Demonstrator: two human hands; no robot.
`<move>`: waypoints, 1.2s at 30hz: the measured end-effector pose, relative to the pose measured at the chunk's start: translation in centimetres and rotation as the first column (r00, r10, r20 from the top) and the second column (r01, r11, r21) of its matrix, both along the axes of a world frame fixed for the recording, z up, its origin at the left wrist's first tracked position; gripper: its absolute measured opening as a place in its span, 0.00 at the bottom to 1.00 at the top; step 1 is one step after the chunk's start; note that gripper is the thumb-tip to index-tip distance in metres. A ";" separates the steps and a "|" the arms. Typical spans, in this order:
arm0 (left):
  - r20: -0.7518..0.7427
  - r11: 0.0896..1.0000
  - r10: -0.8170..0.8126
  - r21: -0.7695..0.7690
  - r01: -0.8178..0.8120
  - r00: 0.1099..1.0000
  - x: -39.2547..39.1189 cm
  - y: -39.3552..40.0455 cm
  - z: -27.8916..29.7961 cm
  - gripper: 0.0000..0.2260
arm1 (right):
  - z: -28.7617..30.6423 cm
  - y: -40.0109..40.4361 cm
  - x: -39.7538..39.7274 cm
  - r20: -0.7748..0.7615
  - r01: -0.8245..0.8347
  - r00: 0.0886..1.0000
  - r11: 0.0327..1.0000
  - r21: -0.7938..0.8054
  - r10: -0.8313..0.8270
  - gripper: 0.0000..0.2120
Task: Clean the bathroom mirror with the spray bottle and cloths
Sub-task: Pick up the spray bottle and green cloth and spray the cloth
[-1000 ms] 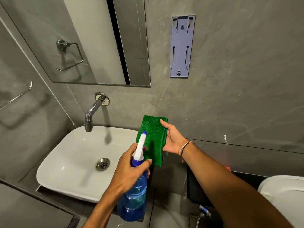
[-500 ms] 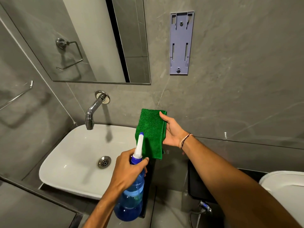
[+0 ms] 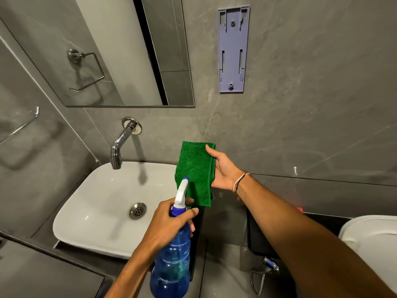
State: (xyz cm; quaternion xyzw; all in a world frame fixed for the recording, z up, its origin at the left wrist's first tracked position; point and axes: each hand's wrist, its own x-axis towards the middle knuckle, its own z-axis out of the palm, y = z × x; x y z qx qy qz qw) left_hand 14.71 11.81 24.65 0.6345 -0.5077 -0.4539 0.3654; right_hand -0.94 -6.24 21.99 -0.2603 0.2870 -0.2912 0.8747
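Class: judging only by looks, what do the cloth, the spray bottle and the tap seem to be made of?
Cloth: green fabric, probably microfibre, with a fuzzy matte nap. Spray bottle: translucent blue plastic, ribbed and glossy, under a white plastic nozzle. Tap: polished metal, likely chrome-plated, showing mirror-like highlights.

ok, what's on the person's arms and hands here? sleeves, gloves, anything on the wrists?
Both forearms are bare as far as the frame shows: no sleeves, no gloves. The right hand has thin cord bands at the wrist, one light and one dark. The left hand and its wrist show nothing worn. No rings visible on either.
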 end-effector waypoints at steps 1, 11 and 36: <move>-0.007 1.000 -0.004 0.002 0.004 1.000 0.0 0.1 0.0 0.07 | 0.0 0.0 0.0 0.001 -0.001 1.000 1.000 0.001 0.001 0.25; -0.059 1.000 0.003 0.009 -0.002 0.998 0.2 0.2 0.6 0.08 | -0.2 0.1 0.4 0.000 0.001 1.000 1.000 0.004 -0.001 0.26; 0.041 0.999 -0.042 0.006 0.042 0.998 1.7 0.1 -0.1 0.10 | -0.2 -0.9 1.2 0.046 0.032 0.998 0.999 0.019 -0.033 0.26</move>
